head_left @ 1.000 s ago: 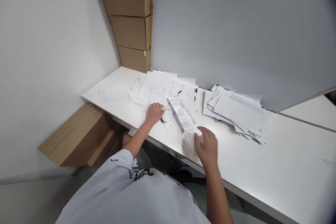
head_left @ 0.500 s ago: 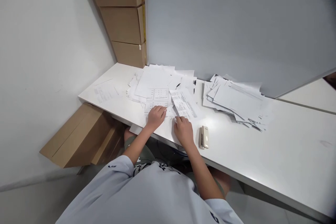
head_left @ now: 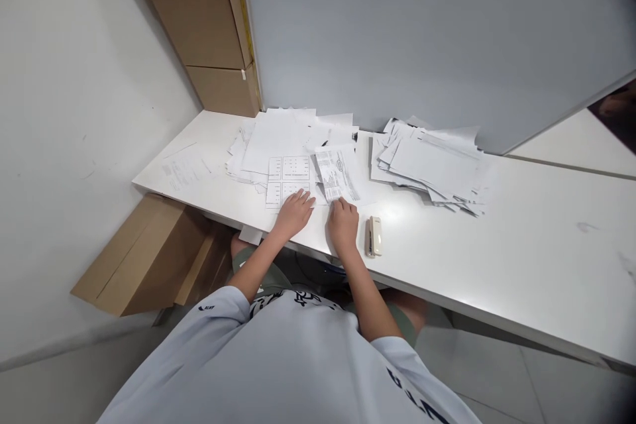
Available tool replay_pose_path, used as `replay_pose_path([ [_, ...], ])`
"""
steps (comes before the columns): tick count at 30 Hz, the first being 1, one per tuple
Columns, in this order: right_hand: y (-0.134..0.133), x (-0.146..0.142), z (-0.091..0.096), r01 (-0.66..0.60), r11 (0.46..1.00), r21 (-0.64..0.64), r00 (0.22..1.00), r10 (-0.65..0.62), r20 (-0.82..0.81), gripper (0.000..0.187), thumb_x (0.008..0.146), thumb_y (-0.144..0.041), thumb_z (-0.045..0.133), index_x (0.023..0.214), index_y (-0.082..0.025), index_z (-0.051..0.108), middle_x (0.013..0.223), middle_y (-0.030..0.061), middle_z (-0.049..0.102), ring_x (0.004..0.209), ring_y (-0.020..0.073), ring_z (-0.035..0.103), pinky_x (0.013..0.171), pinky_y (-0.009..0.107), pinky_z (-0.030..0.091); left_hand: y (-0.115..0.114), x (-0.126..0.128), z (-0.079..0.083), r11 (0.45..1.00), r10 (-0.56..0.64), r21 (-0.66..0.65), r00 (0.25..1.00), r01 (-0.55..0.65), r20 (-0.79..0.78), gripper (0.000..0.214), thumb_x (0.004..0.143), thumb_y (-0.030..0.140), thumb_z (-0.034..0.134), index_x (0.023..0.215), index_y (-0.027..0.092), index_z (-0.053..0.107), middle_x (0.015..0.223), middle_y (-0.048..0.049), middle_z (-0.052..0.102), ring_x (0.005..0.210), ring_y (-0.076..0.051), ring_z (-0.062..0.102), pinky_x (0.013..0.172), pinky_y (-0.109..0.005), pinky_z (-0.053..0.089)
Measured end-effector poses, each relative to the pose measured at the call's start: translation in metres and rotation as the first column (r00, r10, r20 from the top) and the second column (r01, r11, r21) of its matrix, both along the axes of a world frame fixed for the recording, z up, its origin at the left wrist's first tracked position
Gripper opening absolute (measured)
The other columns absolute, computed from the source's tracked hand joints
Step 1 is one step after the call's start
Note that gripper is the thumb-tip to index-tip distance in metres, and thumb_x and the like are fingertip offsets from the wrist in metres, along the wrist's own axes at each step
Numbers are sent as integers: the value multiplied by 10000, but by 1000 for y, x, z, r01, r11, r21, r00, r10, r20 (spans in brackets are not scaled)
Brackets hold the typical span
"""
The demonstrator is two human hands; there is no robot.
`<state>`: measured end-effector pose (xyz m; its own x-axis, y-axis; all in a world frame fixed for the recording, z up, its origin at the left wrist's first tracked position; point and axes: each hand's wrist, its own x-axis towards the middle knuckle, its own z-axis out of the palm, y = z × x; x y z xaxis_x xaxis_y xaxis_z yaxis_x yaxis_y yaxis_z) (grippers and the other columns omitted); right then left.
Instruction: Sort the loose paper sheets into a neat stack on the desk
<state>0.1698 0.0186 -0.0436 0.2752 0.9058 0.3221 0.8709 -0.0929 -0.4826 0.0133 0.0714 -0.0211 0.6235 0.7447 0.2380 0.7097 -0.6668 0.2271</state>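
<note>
on the white desk (head_left: 497, 265) below a grey whiteboard (head_left: 422, 33), the left hand (head_left: 294, 213) lies open and flat, fingers spread on a printed grid sheet (head_left: 288, 187), gripping nothing. the right hand (head_left: 342, 226) is open too, its fingertips (head_left: 340, 205) resting on the lower end of a printed form (head_left: 336, 174) without pinching it, and a beige stapler (head_left: 375, 236) sits just beside that hand. a loose pile of paper (head_left: 427, 165) lies further right, well apart from both hands.
</note>
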Motion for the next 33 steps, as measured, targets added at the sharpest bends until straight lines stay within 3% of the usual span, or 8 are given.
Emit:
replay_pose_path([
  [5, -7, 3, 5, -82, 996, 17, 991, 84, -106, 321, 904, -146, 379, 1085, -115, 643, 1187, 178, 644, 1042, 293, 537, 927, 443, 396, -18, -1, 3, 993, -91, -77, 994, 86, -61, 435, 986, 310, 415, 1374, 135, 509, 1493, -150, 459, 1442, -289, 345, 1158, -473, 329],
  [11, -16, 14, 3, -189, 980, 61, 953, 198, -231, 418, 769, -37, 361, 1017, -156, 676, 1075, 113, 698, 1026, 253, 569, 933, 403, 430, -53, -10, 6, 969, -189, -171, 981, 178, -50, 588, 960, 420, 451, 1482, 165, 359, 1574, -136, 325, 1496, -271, 209, 1211, -480, 223],
  [18, -20, 17, 5, -290, 955, 56, 911, 294, -289, 394, 799, -77, 361, 1008, -179, 680, 1000, 81, 710, 972, 230, 604, 897, 382, 466, -72, -14, 1, 987, -61, -145, 993, 75, 99, 614, 971, 408, 425, 1517, 161, 290, 1633, -143, 136, 1513, -318, 111, 1189, -500, 272],
  [22, -23, 12, 10, -361, 931, 52, 895, 362, -260, 376, 811, -75, 386, 1030, -177, 674, 1025, 90, 705, 981, 237, 603, 911, 393, 460, -69, -15, 4, 984, -87, -143, 987, 106, 133, 527, 988, 399, 399, 1472, 193, 376, 1620, -113, 214, 1519, -307, 67, 1212, -536, 202],
  [24, -26, 9, 12, -425, 904, 51, 875, 424, -235, 375, 823, -78, 385, 1045, -185, 668, 1050, 90, 702, 1001, 236, 605, 921, 396, 464, -67, -20, 5, 991, -22, -127, 979, 49, 203, 462, 996, 376, 381, 1426, 216, 433, 1594, -92, 297, 1517, -284, 112, 1205, -528, 236],
  [28, -30, 7, 13, -537, 833, 135, 801, 554, -226, 391, 881, -104, 327, 1082, -206, 647, 1114, 83, 692, 1068, 203, 611, 951, 383, 476, -71, -39, -3, 927, 375, -148, 845, -345, 381, 371, 983, 332, 407, 1326, 223, 499, 1471, -102, 483, 1474, -285, 265, 1164, -530, 328],
  [30, -30, 8, 12, -453, 867, 205, 844, 492, -215, 384, 913, -140, 312, 1117, -196, 633, 1195, 101, 664, 1158, 204, 579, 1006, 402, 449, -78, -47, -10, 876, 479, -178, 775, -448, 412, 385, 963, 310, 446, 1333, 212, 477, 1452, -124, 493, 1443, -294, 325, 1153, -534, 343],
  [33, -30, 7, 7, -174, 967, 184, 964, 205, -167, 372, 923, -214, 358, 1187, -135, 608, 1335, 171, 576, 1310, 272, 460, 1079, 498, 369, -94, -50, -15, 881, 473, -209, 781, -425, 407, 473, 939, 284, 480, 1397, 193, 406, 1457, -150, 479, 1408, -300, 380, 1156, -537, 335],
])
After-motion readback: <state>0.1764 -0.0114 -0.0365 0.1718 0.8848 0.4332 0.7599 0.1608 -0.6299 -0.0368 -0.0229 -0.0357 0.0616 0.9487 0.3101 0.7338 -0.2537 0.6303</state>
